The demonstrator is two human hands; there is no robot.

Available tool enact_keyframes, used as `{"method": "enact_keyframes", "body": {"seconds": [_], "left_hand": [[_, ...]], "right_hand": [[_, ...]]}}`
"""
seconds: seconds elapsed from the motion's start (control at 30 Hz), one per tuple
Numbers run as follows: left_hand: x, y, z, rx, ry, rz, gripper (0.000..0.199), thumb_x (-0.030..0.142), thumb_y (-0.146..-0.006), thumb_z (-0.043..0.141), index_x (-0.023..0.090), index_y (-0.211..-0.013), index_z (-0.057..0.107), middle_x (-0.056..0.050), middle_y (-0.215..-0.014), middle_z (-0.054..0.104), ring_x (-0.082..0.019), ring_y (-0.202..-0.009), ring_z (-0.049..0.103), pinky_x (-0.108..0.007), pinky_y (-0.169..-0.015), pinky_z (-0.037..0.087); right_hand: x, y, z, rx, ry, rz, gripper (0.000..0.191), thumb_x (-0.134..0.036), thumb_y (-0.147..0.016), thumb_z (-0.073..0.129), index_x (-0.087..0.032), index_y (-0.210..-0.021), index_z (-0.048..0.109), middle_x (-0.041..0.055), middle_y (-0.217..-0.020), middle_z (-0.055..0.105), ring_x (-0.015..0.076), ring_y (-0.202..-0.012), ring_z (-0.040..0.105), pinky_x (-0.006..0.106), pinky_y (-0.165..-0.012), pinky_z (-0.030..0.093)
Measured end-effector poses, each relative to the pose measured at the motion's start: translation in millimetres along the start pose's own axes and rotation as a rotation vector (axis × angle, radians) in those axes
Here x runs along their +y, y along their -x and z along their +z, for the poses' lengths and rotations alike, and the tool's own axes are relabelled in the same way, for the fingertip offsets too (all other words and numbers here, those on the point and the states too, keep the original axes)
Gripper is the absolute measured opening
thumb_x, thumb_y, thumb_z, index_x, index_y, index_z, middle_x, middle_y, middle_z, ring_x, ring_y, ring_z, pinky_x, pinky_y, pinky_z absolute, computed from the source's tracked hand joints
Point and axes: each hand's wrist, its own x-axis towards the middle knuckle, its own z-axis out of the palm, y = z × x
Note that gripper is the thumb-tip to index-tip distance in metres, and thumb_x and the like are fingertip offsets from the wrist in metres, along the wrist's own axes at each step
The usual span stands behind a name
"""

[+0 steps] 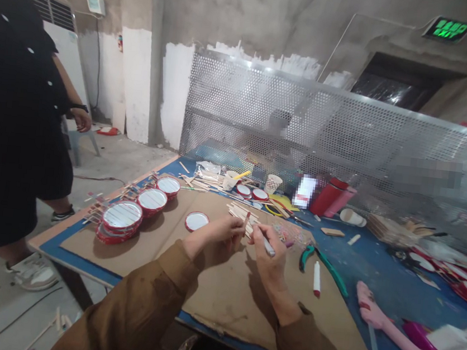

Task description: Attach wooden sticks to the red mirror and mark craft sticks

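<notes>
- The left hand (218,239) has a narrow grip. Its fingers pinch a wooden craft stick (247,220) that points up, over a brown cardboard sheet (155,233).
- The right hand (266,266) also has a narrow grip, around a white marker pen (268,248). The pen's tip is near the stick.
- The stick looks light, thin and stiff, but it could snap. Hold it near one end.
- The pen looks light and smooth. Hold it close to the tip.
- The cardboard lies on a blue tabletop (80,259).
- Round red-rimmed drums (120,215) sit to the left, and green-handled pliers (307,256) to the right.
- A person (19,89) stands near the tabletop's left side.
</notes>
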Motion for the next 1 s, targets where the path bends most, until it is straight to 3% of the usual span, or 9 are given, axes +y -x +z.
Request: {"method": "enact_keyframes", "body": {"seconds": [0.57, 1.0], "left_hand": [[-7.3, -2.5, -0.1, -0.003, -0.022, -0.017, 0.017, 0.028, -0.087, 0.05, 0.018, -0.073, 0.05, 0.004, -0.056, 0.048, -0.009, -0.05, 0.043, -0.023, -0.053, 0.034], [-1.4, -1.4, -0.1, 0.008, -0.016, -0.019, 0.015, 0.026, -0.086, 0.053, 0.017, -0.074, 0.052, 0.004, -0.055, 0.049, -0.009, -0.05, 0.042, -0.023, -0.052, 0.034]], "right_hand": [[-4.3, 0.7, 0.2, -0.012, 0.01, -0.005, 0.023, -0.038, -0.093, 0.051, -0.02, -0.083, 0.063, 0.0018, -0.073, 0.067, 0.018, -0.068, 0.061, 0.029, -0.065, 0.047], [-4.1, 0.9, 0.7, 0.01, 0.0, 0.009, 0.023, -0.038, -0.092, 0.051, -0.02, -0.084, 0.063, 0.0009, -0.07, 0.066, 0.0181, -0.068, 0.062, 0.029, -0.065, 0.048]]}}
